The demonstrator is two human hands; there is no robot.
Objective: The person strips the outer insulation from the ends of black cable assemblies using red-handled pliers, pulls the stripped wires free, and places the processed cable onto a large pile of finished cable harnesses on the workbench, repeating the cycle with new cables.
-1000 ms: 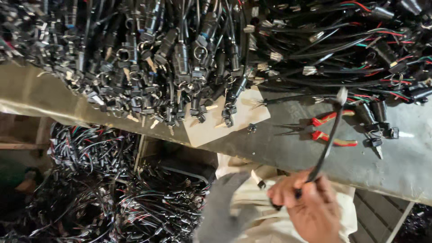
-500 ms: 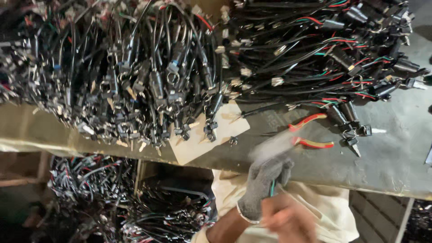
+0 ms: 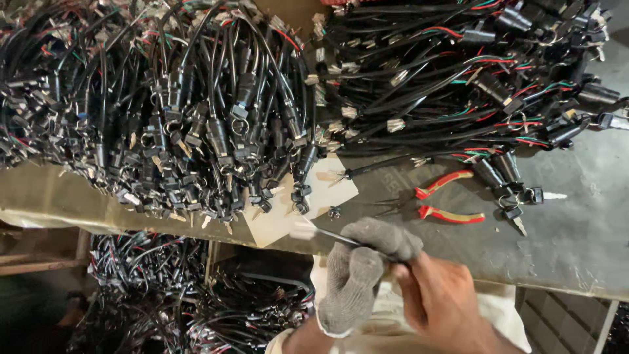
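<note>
Grey knit glove covers the left hand [image 3: 357, 278], whose fingers curl shut around a thin black cable [image 3: 341, 238] at the near edge of the surface [image 3: 576, 242]. Beside it, the bare right hand [image 3: 436, 298] pinches the same cable, its white tip pointing left over a cardboard piece [image 3: 282, 223]. Red-handled pliers [image 3: 445, 200] lie just beyond the hands. Heaps of black harnesses [image 3: 216, 111] crowd the far side
</note>
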